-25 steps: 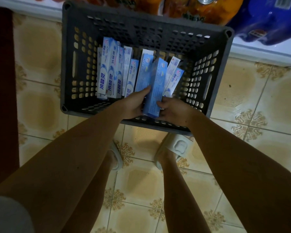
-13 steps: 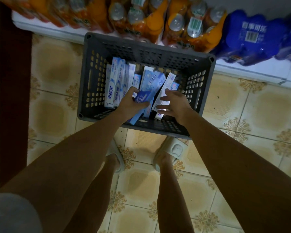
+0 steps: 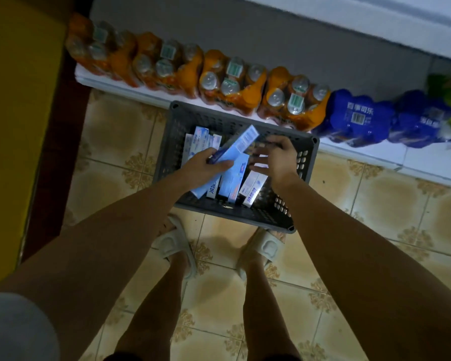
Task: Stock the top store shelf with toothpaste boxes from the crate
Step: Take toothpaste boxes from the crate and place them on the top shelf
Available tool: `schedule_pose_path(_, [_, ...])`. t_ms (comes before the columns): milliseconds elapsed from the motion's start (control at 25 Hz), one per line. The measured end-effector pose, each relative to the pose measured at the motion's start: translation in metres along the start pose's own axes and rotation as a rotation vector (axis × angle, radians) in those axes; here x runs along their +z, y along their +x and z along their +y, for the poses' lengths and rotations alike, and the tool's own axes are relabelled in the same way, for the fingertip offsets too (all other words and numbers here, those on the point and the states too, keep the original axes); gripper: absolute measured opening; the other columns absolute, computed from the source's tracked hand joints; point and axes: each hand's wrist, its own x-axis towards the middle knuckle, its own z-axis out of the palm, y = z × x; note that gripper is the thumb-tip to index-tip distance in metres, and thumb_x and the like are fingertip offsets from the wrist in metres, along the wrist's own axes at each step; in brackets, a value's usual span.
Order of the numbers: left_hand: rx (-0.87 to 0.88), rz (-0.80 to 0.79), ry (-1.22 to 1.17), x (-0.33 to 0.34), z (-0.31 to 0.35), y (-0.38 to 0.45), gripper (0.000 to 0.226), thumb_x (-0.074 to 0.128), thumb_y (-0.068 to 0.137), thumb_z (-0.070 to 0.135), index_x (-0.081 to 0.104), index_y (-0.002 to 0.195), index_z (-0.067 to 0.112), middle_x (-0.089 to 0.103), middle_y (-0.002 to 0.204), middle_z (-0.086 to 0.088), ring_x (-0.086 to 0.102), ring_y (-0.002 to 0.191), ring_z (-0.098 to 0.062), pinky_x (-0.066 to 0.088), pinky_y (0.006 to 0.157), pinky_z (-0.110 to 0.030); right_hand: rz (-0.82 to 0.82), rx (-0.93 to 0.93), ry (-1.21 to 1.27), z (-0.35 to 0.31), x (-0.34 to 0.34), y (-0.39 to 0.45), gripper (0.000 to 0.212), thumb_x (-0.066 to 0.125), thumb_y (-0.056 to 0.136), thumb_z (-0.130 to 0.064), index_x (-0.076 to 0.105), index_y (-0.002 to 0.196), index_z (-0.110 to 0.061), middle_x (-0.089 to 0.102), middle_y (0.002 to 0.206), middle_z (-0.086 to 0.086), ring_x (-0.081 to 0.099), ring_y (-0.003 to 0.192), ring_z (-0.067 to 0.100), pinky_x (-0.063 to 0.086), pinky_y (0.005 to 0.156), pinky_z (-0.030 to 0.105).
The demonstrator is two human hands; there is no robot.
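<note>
A dark grey slotted crate [image 3: 301, 178] stands on the tiled floor in front of my feet. Several blue and white toothpaste boxes [image 3: 201, 145] lie and lean inside it. My left hand [image 3: 206, 169] is closed around a light blue toothpaste box [image 3: 241, 144], which points up and to the right above the others. My right hand [image 3: 275, 156] hovers over the crate's right half, fingers spread, holding nothing. The top shelf is out of view.
Shrink-wrapped packs of orange drink bottles [image 3: 227, 79] and blue packs [image 3: 359, 118] line a low white ledge [image 3: 375, 152] just behind the crate. A dark red and yellow surface [image 3: 18, 126] stands on the left. My sandalled feet [image 3: 176, 243] are just before the crate.
The view has pulled up and back from the crate. My left hand has lifted the light blue box higher and tilted it; my right hand has let go and opened.
</note>
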Motion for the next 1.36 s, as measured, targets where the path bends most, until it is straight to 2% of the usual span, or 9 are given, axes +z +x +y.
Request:
schedule_pose_path(160, [0.15, 0.095, 0.299, -0.028, 0.007, -0.034, 0.043, 0.071, 0.082, 0.052, 0.051, 0.111, 0.028, 0.065, 0.094, 0.005, 0.064, 0.078, -0.015, 0.049, 0.066, -0.033, -0.107, -0.024, -0.162, -0.015, 0.021, -0.034, 0.036, 0.056, 0.097, -0.038, 0.047, 0.123, -0.016, 0.061, 0.112, 0.014, 0.07, 0.081, 0.027, 0.062, 0.062, 0.042])
schedule_pose_path(320, [0.11, 0.012, 0.166, -0.054, 0.037, -0.077, 0.057, 0.079, 0.077, 0.045, 0.048, 0.124, 0.032, 0.065, 0.112, 0.005, 0.066, 0.093, -0.016, 0.056, 0.079, -0.04, -0.115, -0.061, -0.018, -0.039, 0.035, -0.071, 0.019, 0.051, 0.101, -0.019, 0.049, 0.12, -0.017, 0.058, 0.119, 0.017, 0.067, 0.091, 0.031, 0.06, 0.059, 0.03])
schedule_pose_path(440, [-0.096, -0.121, 0.051, -0.091, 0.079, -0.125, 0.052, 0.059, 0.089, 0.058, 0.056, 0.127, 0.023, 0.067, 0.114, -0.005, 0.067, 0.096, -0.026, 0.052, 0.073, -0.03, -0.187, -0.034, 0.12, -0.065, 0.034, -0.112, 0.021, 0.049, 0.102, -0.014, 0.05, 0.122, -0.023, 0.056, 0.122, 0.016, 0.065, 0.099, 0.034, 0.06, 0.066, 0.033])
schedule_pose_path(560, [-0.32, -0.299, -0.131, -0.133, 0.121, -0.186, 0.074, 0.037, 0.084, 0.077, 0.063, 0.121, 0.018, 0.075, 0.101, -0.012, 0.071, 0.085, -0.032, 0.058, 0.069, -0.034, -0.267, -0.002, 0.252, -0.089, 0.03, -0.159, 0.03, 0.047, 0.103, -0.014, 0.048, 0.13, -0.027, 0.056, 0.125, 0.016, 0.063, 0.107, 0.037, 0.059, 0.077, 0.039])
schedule_pose_path(640, [-0.32, -0.368, -0.215, -0.154, 0.138, -0.222, 0.08, 0.032, 0.079, 0.083, 0.063, 0.118, 0.02, 0.073, 0.105, -0.016, 0.071, 0.087, -0.035, 0.059, 0.07, -0.039, -0.33, -0.018, 0.316, -0.105, 0.029, -0.19, 0.033, 0.044, 0.104, -0.013, 0.046, 0.133, -0.028, 0.056, 0.126, 0.017, 0.061, 0.115, 0.039, 0.057, 0.082, 0.042])
schedule_pose_path(840, [-0.242, -0.316, -0.052, -0.185, 0.176, -0.297, 0.067, 0.041, 0.083, 0.074, 0.061, 0.105, 0.015, 0.069, 0.083, -0.004, 0.062, 0.065, -0.014, 0.047, 0.054, -0.022, -0.451, -0.078, 0.386, -0.149, 0.033, -0.277, 0.028, 0.042, 0.102, -0.01, 0.051, 0.126, -0.022, 0.059, 0.128, 0.019, 0.063, 0.113, 0.036, 0.054, 0.087, 0.049])
schedule_pose_path(960, [-0.154, -0.29, 0.063, -0.217, 0.2, -0.33, 0.056, 0.05, 0.087, 0.064, 0.059, 0.114, 0.017, 0.067, 0.075, 0.003, 0.058, 0.062, -0.011, 0.042, 0.053, -0.022, -0.476, -0.126, 0.22, -0.19, 0.042, -0.327, 0.014, 0.053, 0.1, -0.025, 0.05, 0.11, -0.017, 0.058, 0.129, 0.021, 0.067, 0.104, 0.035, 0.057, 0.085, 0.048])
schedule_pose_path(1160, [-0.007, -0.244, 0.155, -0.275, 0.246, -0.371, 0.044, 0.068, 0.084, 0.044, 0.06, 0.125, 0.028, 0.068, 0.103, -0.003, 0.064, 0.082, -0.011, 0.047, 0.054, -0.019, -0.48, -0.309, -0.262, -0.25, 0.053, -0.389, 0.021, 0.064, 0.094, -0.019, 0.056, 0.113, -0.012, 0.07, 0.11, 0.02, 0.072, 0.096, 0.033, 0.06, 0.081, 0.04])
schedule_pose_path(1360, [0.039, -0.195, 0.098, -0.31, 0.272, -0.393, 0.095, 0.079, 0.051, 0.073, 0.058, 0.129, 0.024, 0.066, 0.115, -0.011, 0.063, 0.096, -0.02, 0.055, 0.07, -0.029, -0.375, -0.401, -0.397, -0.29, 0.068, -0.425, 0.034, 0.066, 0.092, -0.034, 0.059, 0.118, -0.012, 0.069, 0.108, 0.017, 0.072, 0.082, 0.031, 0.06, 0.08, 0.041])
